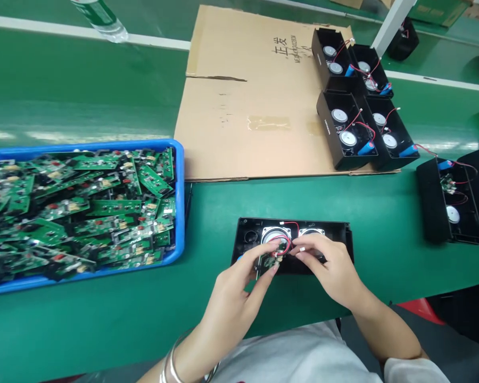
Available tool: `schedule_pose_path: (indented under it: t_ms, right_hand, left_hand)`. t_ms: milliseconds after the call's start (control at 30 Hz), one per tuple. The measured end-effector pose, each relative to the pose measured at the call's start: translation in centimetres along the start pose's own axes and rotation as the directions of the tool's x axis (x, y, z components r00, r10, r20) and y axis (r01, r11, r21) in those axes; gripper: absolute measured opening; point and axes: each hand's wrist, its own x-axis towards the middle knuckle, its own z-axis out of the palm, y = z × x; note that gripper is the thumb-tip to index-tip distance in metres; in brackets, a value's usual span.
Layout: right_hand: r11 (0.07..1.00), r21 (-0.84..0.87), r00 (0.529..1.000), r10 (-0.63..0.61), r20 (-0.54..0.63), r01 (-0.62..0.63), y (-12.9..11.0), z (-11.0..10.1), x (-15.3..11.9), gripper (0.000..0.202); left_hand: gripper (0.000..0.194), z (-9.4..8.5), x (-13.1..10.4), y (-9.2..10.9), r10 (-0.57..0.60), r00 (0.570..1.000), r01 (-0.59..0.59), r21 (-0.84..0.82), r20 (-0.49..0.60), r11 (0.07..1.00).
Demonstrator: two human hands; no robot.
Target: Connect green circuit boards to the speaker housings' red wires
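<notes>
My left hand grips a small green circuit board between thumb and fingers, above a black speaker housing that lies open side up on the table. Close beside the board, my right hand pinches a thin wire with a small white connector. Red wires loop between the two hands. Inside the housing sit two round speakers; the left speaker shows in part, and my fingers cover much of the right one. A bit of blue shows at the housing's left end.
A blue tray heaped with green circuit boards stands on the left. Flat cardboard lies behind, carrying several black housings at its right. More housings stand on the right. A plastic bottle is at the back.
</notes>
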Motion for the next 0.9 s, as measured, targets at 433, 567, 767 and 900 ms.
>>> schedule_pose_path:
  t_ms: [433, 567, 767, 900]
  right_hand:
    - [0.936, -0.289, 0.979, -0.196, 0.049, 0.202, 0.3, 0.9, 0.2, 0.023]
    - [0.863, -0.436, 0.965, -0.253, 0.063, 0.255, 0.2, 1.2, 0.0, 0.026]
    - [0.735, -0.569, 0.911, -0.406, 0.069, 0.370, 0.3, 1.3, 0.1, 0.022]
    - [0.691, -0.625, 0.908, -0.413, 0.069, 0.362, 0.3, 1.1, 0.5, 0.026]
  left_hand:
    - [0.042, -0.2, 0.2, -0.2, 0.055, 0.996, -0.062, 0.099, 0.073, 0.993]
    - [0.035, -0.3, 0.3, -0.4, 0.062, 0.995, -0.075, 0.161, 0.082, 0.984]
    - [0.029, -0.2, 0.7, 0.2, 0.067, 0.995, -0.079, 0.159, 0.077, 0.984]
    - [0.027, -0.1, 0.8, 0.4, 0.087, 0.995, -0.095, 0.188, 0.053, 0.978]
